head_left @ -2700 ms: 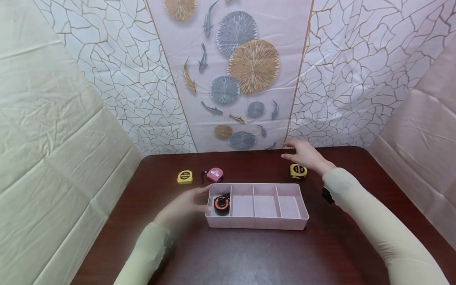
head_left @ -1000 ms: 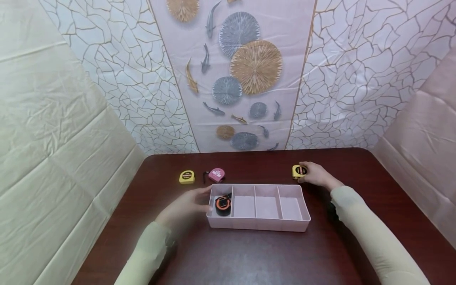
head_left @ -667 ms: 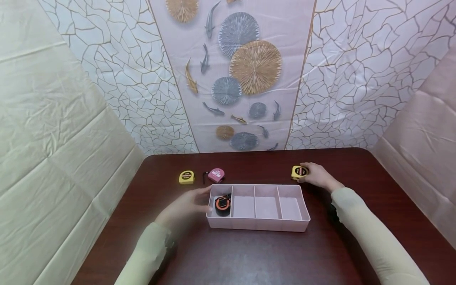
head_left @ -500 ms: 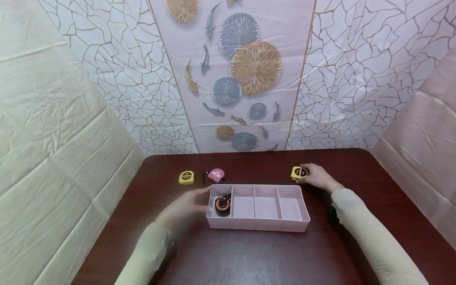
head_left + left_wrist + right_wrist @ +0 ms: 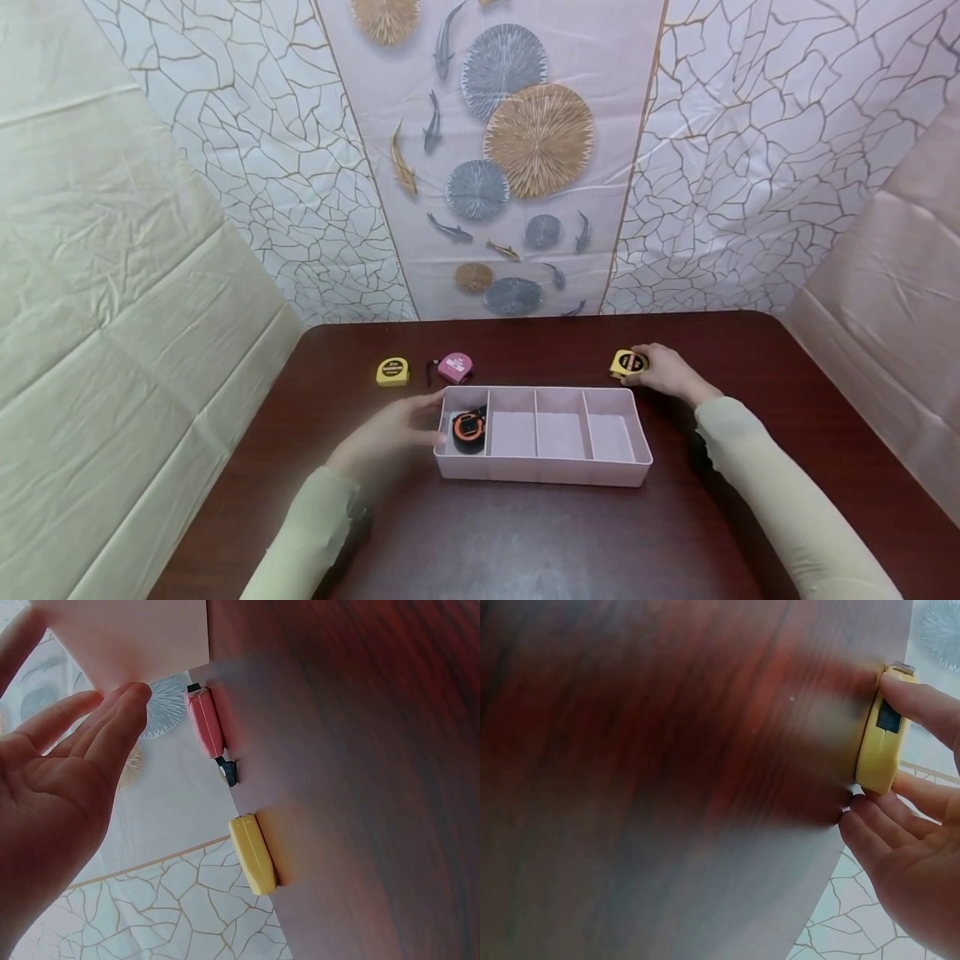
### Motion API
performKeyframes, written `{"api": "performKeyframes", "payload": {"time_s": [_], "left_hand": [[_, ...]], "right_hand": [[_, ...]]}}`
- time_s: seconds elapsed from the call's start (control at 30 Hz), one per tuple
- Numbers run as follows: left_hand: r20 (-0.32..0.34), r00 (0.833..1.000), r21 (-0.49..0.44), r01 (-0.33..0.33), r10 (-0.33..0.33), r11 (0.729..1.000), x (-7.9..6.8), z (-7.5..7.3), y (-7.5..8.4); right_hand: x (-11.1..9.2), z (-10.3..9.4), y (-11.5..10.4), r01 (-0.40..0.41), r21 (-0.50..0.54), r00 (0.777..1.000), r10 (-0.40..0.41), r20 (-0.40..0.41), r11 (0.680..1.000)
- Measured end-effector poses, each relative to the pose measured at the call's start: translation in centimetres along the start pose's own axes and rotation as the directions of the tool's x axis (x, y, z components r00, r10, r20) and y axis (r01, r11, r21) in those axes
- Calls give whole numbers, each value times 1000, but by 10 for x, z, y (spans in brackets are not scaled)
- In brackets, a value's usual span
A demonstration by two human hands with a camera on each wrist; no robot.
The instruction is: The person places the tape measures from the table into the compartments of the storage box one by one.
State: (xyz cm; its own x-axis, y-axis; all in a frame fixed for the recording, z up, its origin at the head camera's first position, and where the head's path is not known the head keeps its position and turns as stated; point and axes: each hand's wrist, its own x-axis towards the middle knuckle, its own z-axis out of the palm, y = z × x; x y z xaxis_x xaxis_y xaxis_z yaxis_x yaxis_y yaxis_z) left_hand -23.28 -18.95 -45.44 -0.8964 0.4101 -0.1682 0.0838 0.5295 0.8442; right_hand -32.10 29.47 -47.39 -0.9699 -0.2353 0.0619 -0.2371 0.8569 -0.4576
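Observation:
A pale pink divided box (image 5: 543, 471) stands on the table, a black and orange tape measure (image 5: 468, 432) in its leftmost compartment. My left hand (image 5: 386, 437) rests against the box's left end, thumb and fingers spread at the rim; the left wrist view shows those fingers (image 5: 112, 731) nearly straight. Beyond the box's far right corner, my right hand (image 5: 671, 372) pinches a yellow tape measure (image 5: 627, 363) between thumb and fingers. In the right wrist view this tape measure (image 5: 881, 750) stands at the table surface, its far side hidden.
Behind the box's left end lie a pink tape measure (image 5: 455, 367) with a black strap and another yellow tape measure (image 5: 392, 372). The dark wooden table (image 5: 510, 542) ends at a patterned cloth backdrop (image 5: 480, 250), with cloth walls at both sides.
My right hand has come down from above the right yellow tape measure and taken hold of it. That tape measure has since turned and shifted slightly left. My left hand stays at the box.

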Motion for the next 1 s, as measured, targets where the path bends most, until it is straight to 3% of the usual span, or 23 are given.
{"api": "performKeyframes", "payload": {"time_s": [0.27,0.53,0.87,1.0], "left_hand": [[-8,1000,20,-4,4,1000,0,0,0],[8,1000,-28,13,-13,1000,-1,1,-2],[9,1000,14,23,-23,1000,0,0,-1],[0,1000,36,-11,11,999,0,0,0]], "right_hand": [[-1,0,0,2,4,1000,-2,-4,1000],[-1,1,0,-7,6,1000,7,-2,1000],[-1,-1,1,-5,4,1000,5,-7,1000],[-1,-1,1,-14,8,1000,14,-1,1000]]}}
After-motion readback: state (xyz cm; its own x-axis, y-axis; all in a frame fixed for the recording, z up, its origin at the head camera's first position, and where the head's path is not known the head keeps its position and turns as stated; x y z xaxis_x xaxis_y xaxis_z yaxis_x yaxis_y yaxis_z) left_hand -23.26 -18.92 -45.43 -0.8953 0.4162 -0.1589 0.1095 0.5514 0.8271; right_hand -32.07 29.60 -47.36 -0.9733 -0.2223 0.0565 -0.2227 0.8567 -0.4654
